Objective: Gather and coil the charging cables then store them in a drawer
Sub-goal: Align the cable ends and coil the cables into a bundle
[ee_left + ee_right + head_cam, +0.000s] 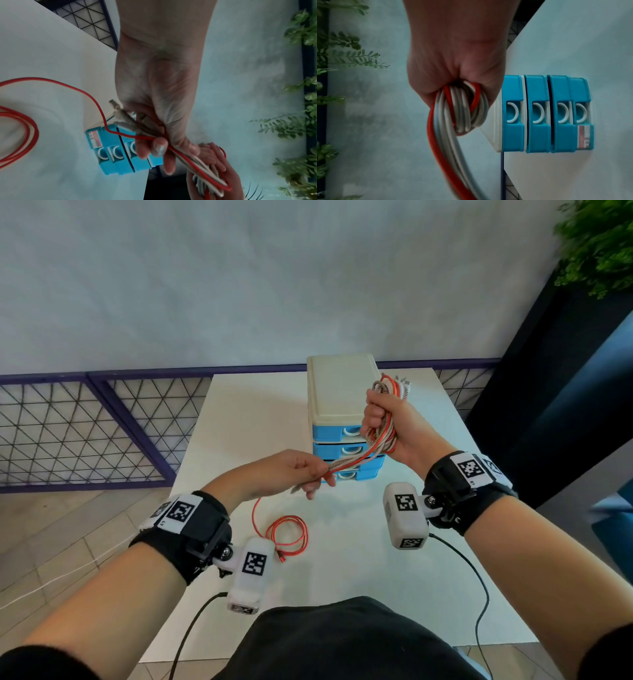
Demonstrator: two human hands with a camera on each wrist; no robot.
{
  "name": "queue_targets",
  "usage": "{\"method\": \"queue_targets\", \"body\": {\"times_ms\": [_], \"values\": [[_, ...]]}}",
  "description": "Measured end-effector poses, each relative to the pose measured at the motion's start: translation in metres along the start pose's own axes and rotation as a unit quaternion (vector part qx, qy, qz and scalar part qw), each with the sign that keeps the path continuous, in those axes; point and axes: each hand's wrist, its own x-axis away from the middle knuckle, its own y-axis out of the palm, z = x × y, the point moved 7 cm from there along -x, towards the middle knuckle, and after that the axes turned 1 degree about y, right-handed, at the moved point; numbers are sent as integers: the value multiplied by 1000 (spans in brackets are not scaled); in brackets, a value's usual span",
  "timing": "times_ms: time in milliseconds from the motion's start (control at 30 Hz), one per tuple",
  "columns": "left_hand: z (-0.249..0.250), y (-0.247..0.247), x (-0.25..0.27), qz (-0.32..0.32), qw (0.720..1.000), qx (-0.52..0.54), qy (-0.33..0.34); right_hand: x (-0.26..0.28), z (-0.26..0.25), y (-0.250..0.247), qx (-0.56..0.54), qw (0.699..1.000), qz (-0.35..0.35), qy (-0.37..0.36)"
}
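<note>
Coiling step, midway. The right hand [387,422] grips the coil [382,436] of red, white and braided cables in a fist above the worktop [239,419]; the left hand [291,470] pinches the plug ends, its fingers [158,147] closed on them. A smooth red cable [286,534] trails slack on the worktop. Next, I judge: wind in that tail, then open a blue plastic drawer [342,433].

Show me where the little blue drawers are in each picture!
Head: blue drawer unit at centre, behind the cable bundle.
Left wrist: lower middle, lying sideways, beside the fingers.
Right wrist: right of centre, sideways.
Shared landmark: the white half-ring handles.
</note>
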Motion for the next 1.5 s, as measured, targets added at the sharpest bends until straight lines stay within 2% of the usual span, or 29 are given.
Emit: {"method": "queue_targets", "body": {"times_ms": [100, 200, 267, 333, 433, 500, 633, 700, 867, 1000, 1067, 1200, 1333, 1400, 1500], "values": [[7, -27, -5, 112, 990, -88, 12, 6, 1, 6, 145, 989, -26, 9], [24, -44, -6, 182, 957, -219, 51, 7, 6, 9, 276, 960, -42, 25], [35, -45, -7, 192, 944, -256, 79, 9, 14, 11, 328, 942, -59, 49], [41, -45, -8, 204, 949, -226, 76, 15, 23, 17, 354, 927, -98, 77], [52, -40, -12, 213, 939, -254, 92, 24, 37, 26, 332, 914, -181, 148], [61, -35, -11, 205, 932, -280, 103, 28, 43, 27, 339, 902, -209, 169], [65, -30, -10, 196, 908, -366, 60, 28, 46, 21, 359, 905, -173, 149], [59, -32, -14, 185, 906, -380, 18, 25, 45, 18, 385, 899, -159, 133], [38, -31, -22, 75, 956, -277, -66, 21, 37, 16, 424, 890, -139, 98], [29, -29, -16, 0, 978, -183, -100, 16, 32, 4, 441, 886, -113, 92], [22, -33, -12, -7, 982, -126, -139, 14, 31, 3, 443, 887, -102, 85], [12, -38, -7, 6, 985, 9, -173, 12, 26, 8, 391, 915, -80, 52], [7, -34, -4, 44, 976, 154, -146, 6, 23, 4, 374, 926, -36, 23], [10, -31, -9, 104, 971, 181, -112, 2, 23, 4, 375, 927, -12, -7], [18, -32, -16, 252, 948, 188, -54, -4, 27, 7, 354, 934, 14, -40]]}}
